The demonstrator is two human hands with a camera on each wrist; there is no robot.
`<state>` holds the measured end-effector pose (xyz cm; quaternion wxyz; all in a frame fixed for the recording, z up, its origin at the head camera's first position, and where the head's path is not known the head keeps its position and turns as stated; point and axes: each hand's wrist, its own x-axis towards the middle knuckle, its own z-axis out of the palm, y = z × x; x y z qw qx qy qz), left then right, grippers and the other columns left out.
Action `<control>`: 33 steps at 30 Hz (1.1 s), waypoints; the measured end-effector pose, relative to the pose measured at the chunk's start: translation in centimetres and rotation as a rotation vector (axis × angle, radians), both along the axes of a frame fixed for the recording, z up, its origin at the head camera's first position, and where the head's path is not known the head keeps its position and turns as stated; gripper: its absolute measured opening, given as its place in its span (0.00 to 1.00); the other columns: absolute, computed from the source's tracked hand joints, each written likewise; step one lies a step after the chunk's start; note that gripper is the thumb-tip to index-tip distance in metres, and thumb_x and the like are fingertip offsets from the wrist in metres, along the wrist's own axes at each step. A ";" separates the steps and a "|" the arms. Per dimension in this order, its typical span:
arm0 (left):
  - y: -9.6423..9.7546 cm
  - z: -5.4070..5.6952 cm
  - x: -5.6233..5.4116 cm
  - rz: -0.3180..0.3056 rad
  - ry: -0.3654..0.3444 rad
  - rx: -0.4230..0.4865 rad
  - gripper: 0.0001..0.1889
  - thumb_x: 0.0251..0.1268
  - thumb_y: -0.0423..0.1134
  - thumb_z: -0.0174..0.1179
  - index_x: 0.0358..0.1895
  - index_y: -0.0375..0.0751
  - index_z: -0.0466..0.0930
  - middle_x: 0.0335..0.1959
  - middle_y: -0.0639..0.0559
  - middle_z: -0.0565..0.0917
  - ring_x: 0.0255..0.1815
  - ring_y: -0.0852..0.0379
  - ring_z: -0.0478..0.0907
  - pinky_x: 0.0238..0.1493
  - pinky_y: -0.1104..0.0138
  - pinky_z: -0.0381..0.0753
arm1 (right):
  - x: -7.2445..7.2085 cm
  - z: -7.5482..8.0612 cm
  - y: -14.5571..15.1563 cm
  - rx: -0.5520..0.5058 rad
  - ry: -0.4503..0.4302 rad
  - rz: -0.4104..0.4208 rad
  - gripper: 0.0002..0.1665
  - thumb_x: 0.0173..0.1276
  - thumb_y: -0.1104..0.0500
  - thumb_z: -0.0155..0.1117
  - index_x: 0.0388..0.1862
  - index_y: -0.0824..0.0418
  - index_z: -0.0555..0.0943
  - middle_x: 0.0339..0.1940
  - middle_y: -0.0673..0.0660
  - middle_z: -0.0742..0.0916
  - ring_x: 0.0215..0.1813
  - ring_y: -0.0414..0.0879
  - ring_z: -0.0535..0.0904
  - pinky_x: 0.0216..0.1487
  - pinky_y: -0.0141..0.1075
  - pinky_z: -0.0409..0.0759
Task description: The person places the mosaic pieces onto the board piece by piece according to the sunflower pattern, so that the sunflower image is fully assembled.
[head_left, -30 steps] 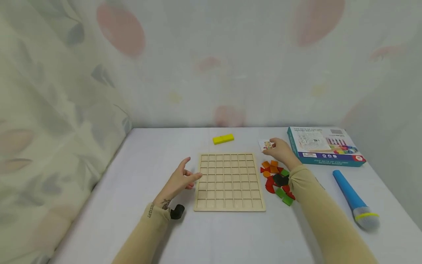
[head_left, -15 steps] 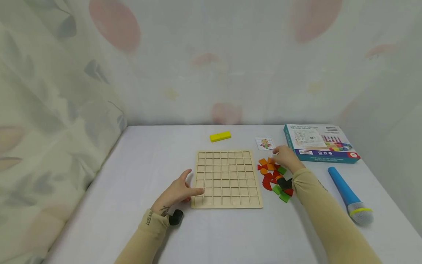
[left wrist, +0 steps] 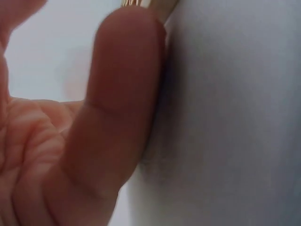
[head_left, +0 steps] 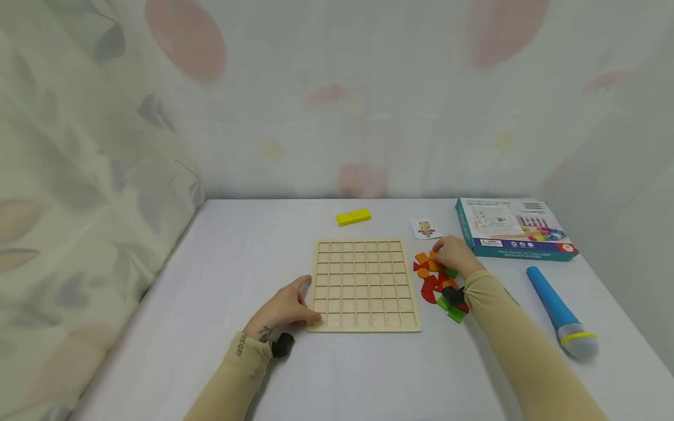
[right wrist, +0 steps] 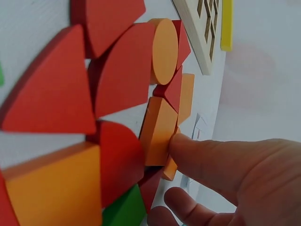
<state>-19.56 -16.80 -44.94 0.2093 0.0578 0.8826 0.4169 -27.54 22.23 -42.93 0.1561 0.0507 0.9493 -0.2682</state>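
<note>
A pale wooden grid board [head_left: 363, 286] lies flat on the white table. My left hand [head_left: 281, 307] is at its near left corner, thumb resting on the corner and index finger beside the left edge. In the left wrist view, the thumb [left wrist: 117, 94] reaches the board's edge [left wrist: 162, 7]. My right hand [head_left: 457, 256] is over the far end of a pile of red, orange and green wooden blocks. In the right wrist view, its thumb [right wrist: 211, 160] touches an orange block [right wrist: 160, 132], its other fingers apart below. A red quarter-round block [right wrist: 124, 70] lies nearby.
A small picture card [head_left: 425, 228] lies beyond the blocks. A yellow block [head_left: 353, 217] lies behind the board. To the right are a teal-edged game box [head_left: 516, 229] and a blue toy microphone [head_left: 560, 313]. Patterned cloth [head_left: 95, 204] hangs left and behind.
My left hand has come down and nearer to the board's near left corner. My right hand has left the picture card and moved nearer to the blocks. The head view has shifted slightly.
</note>
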 end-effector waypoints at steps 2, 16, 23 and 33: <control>-0.1 -0.1 -0.1 -0.009 0.002 0.008 0.53 0.37 0.40 0.74 0.71 0.40 0.52 0.24 0.47 0.77 0.19 0.56 0.72 0.23 0.66 0.71 | -0.1 -0.1 0.0 -0.006 0.001 0.007 0.20 0.63 0.60 0.58 0.52 0.68 0.76 0.47 0.66 0.77 0.42 0.55 0.72 0.45 0.42 0.75; -0.2 -0.3 -0.4 -0.028 0.012 0.032 0.50 0.37 0.30 0.71 0.70 0.38 0.56 0.22 0.47 0.76 0.19 0.57 0.70 0.22 0.67 0.70 | -0.2 1.4 -1.2 -0.150 0.147 -0.040 0.17 0.62 0.62 0.59 0.49 0.68 0.76 0.41 0.65 0.78 0.36 0.53 0.75 0.35 0.36 0.75; -0.2 -0.3 -0.4 -0.043 0.019 0.020 0.50 0.38 0.29 0.72 0.71 0.37 0.54 0.21 0.48 0.76 0.19 0.57 0.71 0.22 0.68 0.70 | -0.9 2.3 -6.8 -0.455 0.147 -0.066 0.16 0.63 0.63 0.60 0.48 0.70 0.77 0.38 0.65 0.83 0.30 0.49 0.82 0.39 0.41 0.81; -0.2 -0.3 -0.5 -0.080 0.032 0.031 0.50 0.39 0.30 0.71 0.71 0.35 0.53 0.20 0.49 0.76 0.18 0.58 0.70 0.22 0.68 0.69 | -1.5 0.1 -13.5 -0.597 0.004 -0.130 0.12 0.60 0.67 0.62 0.41 0.70 0.74 0.27 0.61 0.83 0.18 0.41 0.77 0.25 0.33 0.79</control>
